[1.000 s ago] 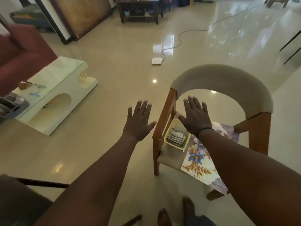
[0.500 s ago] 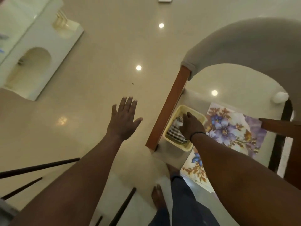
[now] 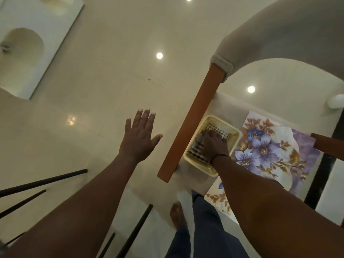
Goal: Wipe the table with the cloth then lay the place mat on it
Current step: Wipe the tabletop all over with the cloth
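The checked cloth (image 3: 198,148) lies folded inside a pale yellow perforated basket (image 3: 226,127) on the seat of a chair (image 3: 188,135), at about 3 o'clock from frame centre. The right hand (image 3: 216,144) has come down onto it: a second ago it hovered flat above the basket, half a second ago it was dipping in, and now it sits on the cloth with the fingers bent down over the far edge. Whether they have closed round the fabric I cannot tell, since the knuckles hide the tips. The cloth has not left the basket.

Just beside the basket, at its 3 o'clock, the floral place mat (image 3: 268,151) lies flat on the same seat, with its near end hanging over the seat's front edge; nothing holds it.

The left hand (image 3: 139,136) hangs in the air at about 9 o'clock from the basket, fingers straight and spread, holding nothing, over the glossy floor (image 3: 104,94).

The white low desk (image 3: 37,43) stands well apart at 10 o'clock, near the frame's upper left corner; the view has tipped down and closer to the chair, so less of the desk shows than before.

As I judge it, the task stands at its very start: the cloth is being picked up, and wiping and laying the mat are both yet to come.
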